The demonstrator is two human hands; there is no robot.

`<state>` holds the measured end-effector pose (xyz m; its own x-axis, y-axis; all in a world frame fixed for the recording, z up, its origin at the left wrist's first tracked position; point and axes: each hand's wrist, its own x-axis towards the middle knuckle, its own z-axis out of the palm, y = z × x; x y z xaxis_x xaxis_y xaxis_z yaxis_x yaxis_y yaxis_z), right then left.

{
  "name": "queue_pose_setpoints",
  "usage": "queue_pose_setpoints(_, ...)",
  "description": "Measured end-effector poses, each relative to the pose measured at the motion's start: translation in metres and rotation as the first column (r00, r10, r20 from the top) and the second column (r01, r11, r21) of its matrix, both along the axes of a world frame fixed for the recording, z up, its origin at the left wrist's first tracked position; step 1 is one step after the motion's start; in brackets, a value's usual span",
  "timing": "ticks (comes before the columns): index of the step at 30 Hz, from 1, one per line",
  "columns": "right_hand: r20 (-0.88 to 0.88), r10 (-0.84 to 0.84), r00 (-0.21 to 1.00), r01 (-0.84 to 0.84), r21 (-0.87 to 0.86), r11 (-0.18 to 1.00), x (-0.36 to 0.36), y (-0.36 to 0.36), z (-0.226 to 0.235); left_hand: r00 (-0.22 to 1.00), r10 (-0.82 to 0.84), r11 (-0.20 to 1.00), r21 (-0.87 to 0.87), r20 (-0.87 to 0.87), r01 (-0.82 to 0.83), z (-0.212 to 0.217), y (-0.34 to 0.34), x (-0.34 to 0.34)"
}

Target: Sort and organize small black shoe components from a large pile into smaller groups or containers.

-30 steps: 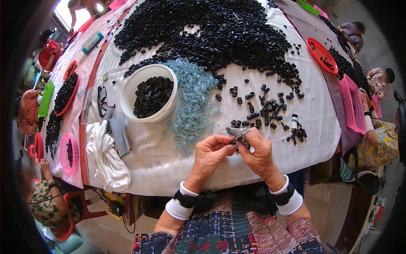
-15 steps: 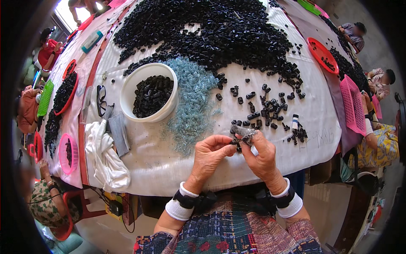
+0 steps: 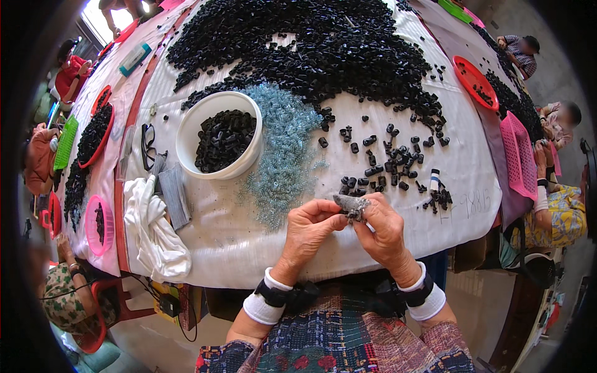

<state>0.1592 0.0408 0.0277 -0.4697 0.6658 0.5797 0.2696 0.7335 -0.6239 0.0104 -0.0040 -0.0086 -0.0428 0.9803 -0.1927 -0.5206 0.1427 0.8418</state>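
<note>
Above the near edge of the table, my left hand is closed in a pinch, thumb against forefinger. Whatever lies in that pinch is too small to make out. My right hand meets it fingertip to fingertip, its fingers closed too. A frayed grey wrapping covers its forefinger and hides what it grips. Just beyond the fingers lie loose small black plastic parts. A bed of clear bluish springs spreads to the left, beside a white bucket partly filled with black parts.
A large heap of black parts covers the far table. Eyeglasses, a white cloth and a grey cloth strip lie left. A pink basket and a red tray stand right. Other people sit along both sides.
My right forefinger with its grey wrapping has tilted, now lying more level and pointing left. The left hand stays nearly in place.
</note>
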Motion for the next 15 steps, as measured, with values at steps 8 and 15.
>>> queue_pose_setpoints(8, -0.014, -0.150, 0.989, 0.146, -0.156, 0.977, 0.003, -0.006, -0.006, 1.000, -0.006, 1.000, -0.012, -0.029, 0.005, 0.001, 0.000, -0.001)
queue_pose_setpoints(15, -0.053, -0.247, 0.968, 0.242, -0.091, 0.966, 0.014, 0.001, -0.009, 0.999, -0.001, 0.999, -0.037, -0.032, 0.000, 0.001, 0.000, 0.000)
